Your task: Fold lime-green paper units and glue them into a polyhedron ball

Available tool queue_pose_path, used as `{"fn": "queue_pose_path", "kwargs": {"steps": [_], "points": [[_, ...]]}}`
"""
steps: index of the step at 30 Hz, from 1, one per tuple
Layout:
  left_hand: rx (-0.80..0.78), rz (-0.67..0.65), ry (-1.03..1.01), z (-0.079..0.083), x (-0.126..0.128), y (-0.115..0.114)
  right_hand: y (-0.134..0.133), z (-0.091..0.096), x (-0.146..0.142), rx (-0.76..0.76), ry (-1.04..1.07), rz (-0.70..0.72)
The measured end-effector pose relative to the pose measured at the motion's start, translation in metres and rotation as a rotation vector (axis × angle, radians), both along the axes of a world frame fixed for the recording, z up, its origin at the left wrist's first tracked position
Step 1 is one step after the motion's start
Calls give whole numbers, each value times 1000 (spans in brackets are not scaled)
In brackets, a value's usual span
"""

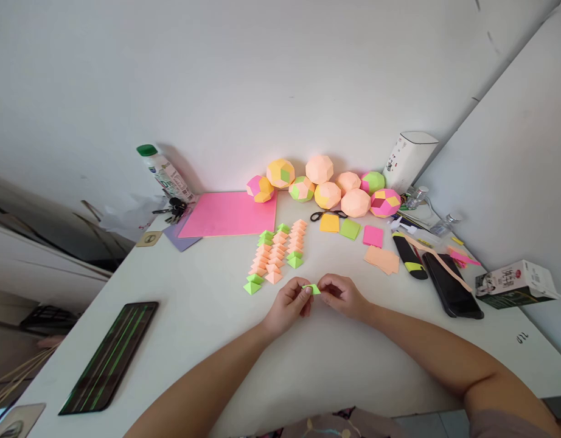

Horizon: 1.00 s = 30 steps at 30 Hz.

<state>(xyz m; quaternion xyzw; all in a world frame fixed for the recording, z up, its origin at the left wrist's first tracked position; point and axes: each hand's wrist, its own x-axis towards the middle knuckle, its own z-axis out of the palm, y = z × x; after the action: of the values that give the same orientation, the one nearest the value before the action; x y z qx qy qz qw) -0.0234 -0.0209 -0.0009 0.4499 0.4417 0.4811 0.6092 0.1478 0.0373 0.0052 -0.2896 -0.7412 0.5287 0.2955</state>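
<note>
A small folded piece of green paper [313, 289] is pinched between the thumb and fingers of my left hand [289, 302]. On its right side my right hand [343, 295] has its thumb and fingertips closed at the paper's edge. Just beyond my hands stand three rows of folded paper units [277, 249], mostly peach with green ones at some ends. Small square sheets lie to the right of the rows: orange [329, 223], green [350, 229], pink [373, 236] and a peach stack [381, 260].
Several faceted paper balls [319, 169] sit along the wall. Scissors [328, 215] lie before them. A pink board [230, 214], a green-capped bottle [164, 173] and keys [175, 210] are back left. A utility knife [409, 255], black phone [454, 286] and carton [515, 284] stand right.
</note>
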Motion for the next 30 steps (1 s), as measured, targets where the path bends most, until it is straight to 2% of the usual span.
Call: {"fn": "queue_pose_path", "kwargs": {"steps": [5, 10, 15, 20, 26, 30], "points": [[81, 74, -58, -2, 1, 0, 0, 2, 1, -96, -10, 41], [134, 128, -58, -2, 3, 1, 1, 4, 4, -115, 2, 129], [176, 152, -33, -4, 3, 1, 2, 5, 3, -154, -52, 135], [209, 111, -21, -2, 2, 0, 4, 4, 1, -207, -65, 105], [109, 0, 11, 1, -3, -2, 6, 2, 2, -240, -39, 89], [106, -29, -40, -1, -7, -1, 6, 2, 2, -216, -20, 85]]}}
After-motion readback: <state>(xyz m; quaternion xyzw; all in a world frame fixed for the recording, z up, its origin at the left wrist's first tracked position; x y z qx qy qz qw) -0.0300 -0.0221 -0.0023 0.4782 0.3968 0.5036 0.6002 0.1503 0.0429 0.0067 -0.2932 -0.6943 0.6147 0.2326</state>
